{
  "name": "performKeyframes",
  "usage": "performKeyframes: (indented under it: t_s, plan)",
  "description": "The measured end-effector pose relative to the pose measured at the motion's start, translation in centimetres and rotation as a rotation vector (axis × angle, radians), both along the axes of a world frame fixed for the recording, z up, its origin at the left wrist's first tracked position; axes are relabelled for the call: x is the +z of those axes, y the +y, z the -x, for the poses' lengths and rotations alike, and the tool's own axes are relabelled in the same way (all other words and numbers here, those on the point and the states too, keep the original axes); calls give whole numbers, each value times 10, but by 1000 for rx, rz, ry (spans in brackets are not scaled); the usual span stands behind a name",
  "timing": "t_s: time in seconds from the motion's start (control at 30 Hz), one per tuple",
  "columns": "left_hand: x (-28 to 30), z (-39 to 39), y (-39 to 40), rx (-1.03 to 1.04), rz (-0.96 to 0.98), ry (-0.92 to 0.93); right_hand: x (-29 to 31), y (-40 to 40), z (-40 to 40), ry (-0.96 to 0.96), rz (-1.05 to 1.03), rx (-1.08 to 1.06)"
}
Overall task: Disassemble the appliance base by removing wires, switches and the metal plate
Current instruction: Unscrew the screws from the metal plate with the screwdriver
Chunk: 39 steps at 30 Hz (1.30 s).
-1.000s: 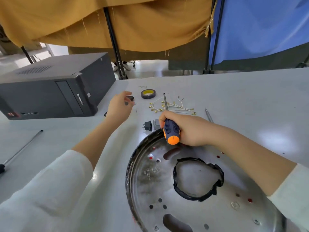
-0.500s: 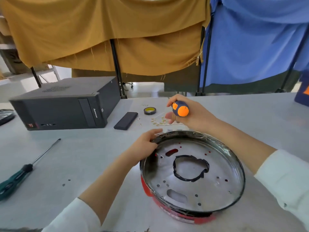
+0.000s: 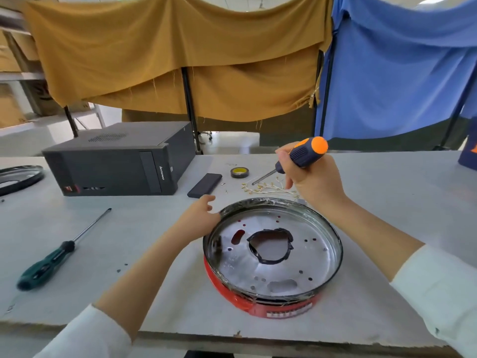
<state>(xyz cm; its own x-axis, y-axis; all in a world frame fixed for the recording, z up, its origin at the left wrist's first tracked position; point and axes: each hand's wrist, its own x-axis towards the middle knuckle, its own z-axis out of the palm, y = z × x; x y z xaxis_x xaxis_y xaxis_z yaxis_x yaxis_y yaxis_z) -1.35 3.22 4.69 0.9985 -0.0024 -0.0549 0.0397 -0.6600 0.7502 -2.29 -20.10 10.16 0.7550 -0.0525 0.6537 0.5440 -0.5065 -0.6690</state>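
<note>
Appliance base (image 3: 273,257) on counter (image 3: 387,197), near front edge: round, red outer wall, black rim, shiny metal plate (image 3: 289,264) inside with black ring (image 3: 271,245) around middle cutout. Left hand (image 3: 200,215) at base's far-left rim, fingers loosely bent and touching rim, gripping nothing. Right hand (image 3: 313,177) raised behind base, fist wrapped round blue-and-orange screwdriver (image 3: 296,157), orange cap up and right, shaft angled down-left toward counter. Pale wires (image 3: 268,188) with brass ends lying loose just behind base, under that shaft. Tape roll (image 3: 238,172) behind wires, yellow core. Flat black block (image 3: 204,185) behind-left of base, just past left hand. Small dark part (image 3: 300,201) right behind base rim, mostly hidden by right wrist, cannot tell what. Green-handled screwdriver (image 3: 55,254) well left of base, tip pointing away. Few tiny screws (image 3: 121,267) between it and base. Black computer case (image 3: 121,158) far left behind base. Another round metal pan (image 3: 18,177) at left edge, cut off. Mustard cloth (image 3: 175,55) and blue cloth (image 3: 397,68) hung on poles behind counter.
</note>
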Motion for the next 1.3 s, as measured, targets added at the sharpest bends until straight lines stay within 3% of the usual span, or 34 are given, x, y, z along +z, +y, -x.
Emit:
performKeyframes:
  t_s: [0.13, 0.4, 0.63, 1.3]
  plan:
    - [1, -12, -12, -102, 30, 27, 14, 5, 8, -54, 16, -106]
    - [-8, -13, -23, -128, -85, -30, 38, 10, 8, -150, 19, -80]
    - [-10, -10, -23, -115, -90, -50, 29, 9, 0, -132, 138, -81]
    - [-15, -13, -22, -115, -102, -65, 11, 10, -5, -142, 144, -95]
